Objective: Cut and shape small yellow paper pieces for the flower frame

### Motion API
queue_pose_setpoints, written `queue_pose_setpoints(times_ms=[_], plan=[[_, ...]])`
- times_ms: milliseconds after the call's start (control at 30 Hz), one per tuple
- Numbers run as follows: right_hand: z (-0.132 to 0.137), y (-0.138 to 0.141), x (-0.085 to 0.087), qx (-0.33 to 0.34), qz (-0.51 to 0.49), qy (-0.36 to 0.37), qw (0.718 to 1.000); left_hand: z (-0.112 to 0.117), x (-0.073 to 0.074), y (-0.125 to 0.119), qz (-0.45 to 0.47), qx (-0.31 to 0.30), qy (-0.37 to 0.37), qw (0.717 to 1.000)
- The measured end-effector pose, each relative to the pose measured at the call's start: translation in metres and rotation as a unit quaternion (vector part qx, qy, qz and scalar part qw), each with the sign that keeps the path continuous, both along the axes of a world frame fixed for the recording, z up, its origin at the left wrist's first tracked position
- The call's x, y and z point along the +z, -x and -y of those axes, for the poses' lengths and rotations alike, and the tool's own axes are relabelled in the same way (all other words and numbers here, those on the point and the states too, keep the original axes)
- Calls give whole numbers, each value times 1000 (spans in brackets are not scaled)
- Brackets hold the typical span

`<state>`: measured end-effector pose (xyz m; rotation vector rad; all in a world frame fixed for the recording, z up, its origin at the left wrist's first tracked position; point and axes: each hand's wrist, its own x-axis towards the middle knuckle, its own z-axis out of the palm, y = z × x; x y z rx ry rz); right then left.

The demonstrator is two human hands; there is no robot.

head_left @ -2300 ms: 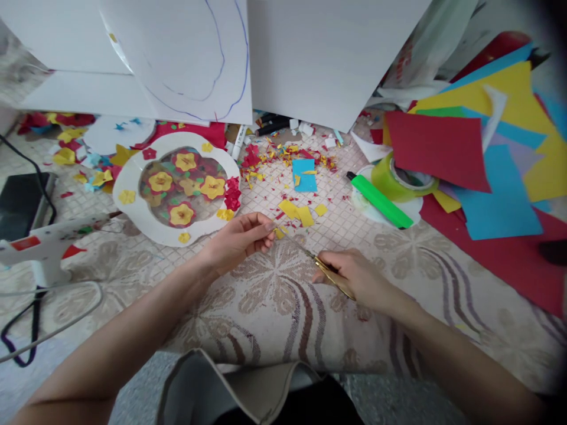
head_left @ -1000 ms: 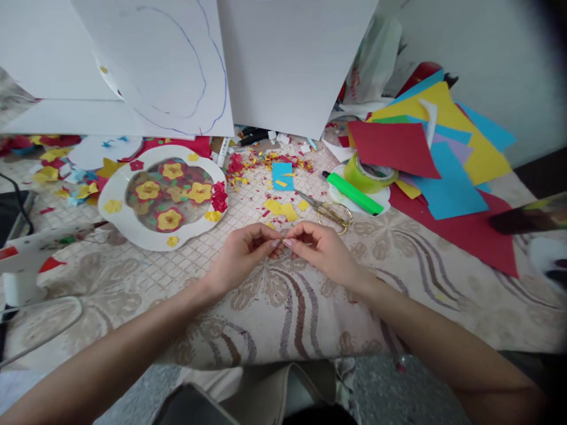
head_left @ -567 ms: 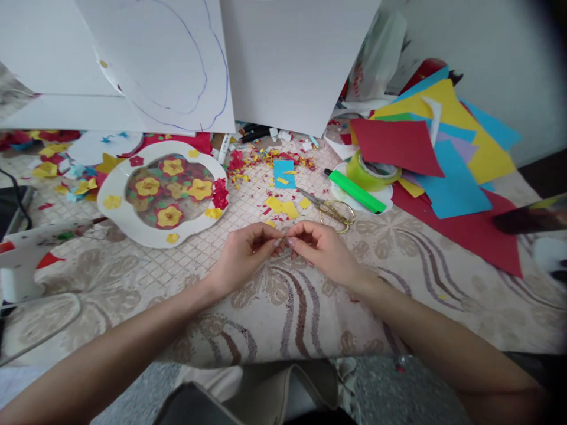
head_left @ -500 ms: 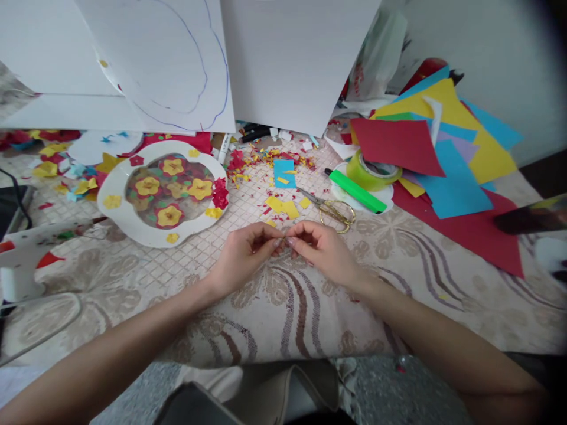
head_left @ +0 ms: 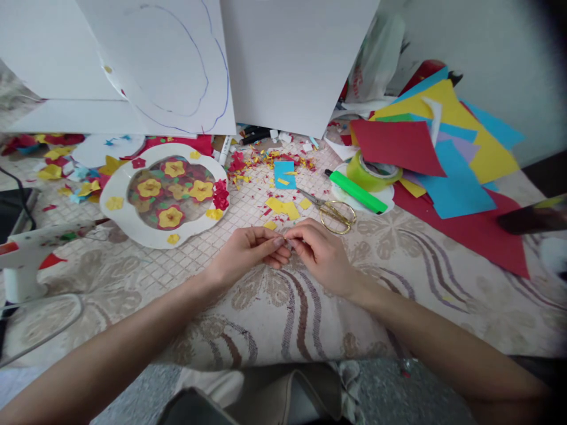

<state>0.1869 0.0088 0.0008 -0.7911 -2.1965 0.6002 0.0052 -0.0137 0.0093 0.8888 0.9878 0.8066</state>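
Head view: left hand (head_left: 248, 251) and right hand (head_left: 316, 248) pinched together on a tiny scrap (head_left: 287, 242), barely visible, just this side of the scissors (head_left: 332, 211). Risk: scrap slipping and vanishing among paper bits (head_left: 270, 162) beyond the scissors.

scissors (head_left: 333, 212) behind hands (head_left: 286, 251), plate (head_left: 116, 221) left, paper sheets (head_left: 447, 159) right

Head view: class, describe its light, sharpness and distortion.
Head view: soft, even daylight with faint shadows; hands and scissors are sharp; the right edge darkens and blurs; white sheets near the top splay outward, showing wide-angle distortion.
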Motion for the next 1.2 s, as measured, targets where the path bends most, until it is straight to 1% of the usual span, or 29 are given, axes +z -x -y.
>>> queue_pose_setpoints(times_ms=[233, 467, 667, 767, 900, 967, 1067, 1133, 1200], plan=[[-1, -2, -3, 10, 2, -25, 1000, -1, -2, 0, 19, 7, 9, 1000], [-2, -2, -3, 15, 0, -23, 1000, -1, -2, 1, 38, 4, 21, 999], [-3, -2, -2, 16, -2, -7, 1000, -1, -3, 1, 43, 0, 25, 999], [-3, -2, -1, 16, -4, -4, 1000, -1, -4, 1, 37, -10, 15, 999], [-4, -2, 0, 23, -13, 7, 1000, 0, -4, 0, 3, -25, -22, 999], [-3, -1, 1, 13, -29, 50, 998, 1, -3, -1, -27, -16, -45, 998], [-3, -1, 3, -21, -58, 177, 982, 3, -3, -3, -95, 9, -106, 990], [-4, -1, 4, -28, -76, 258, 963, 4, -4, -3, -160, 17, -163, 973], [-4, -1, 5, -19, -91, 314, 945, 6, -4, -2, -229, 11, -216, 949]])
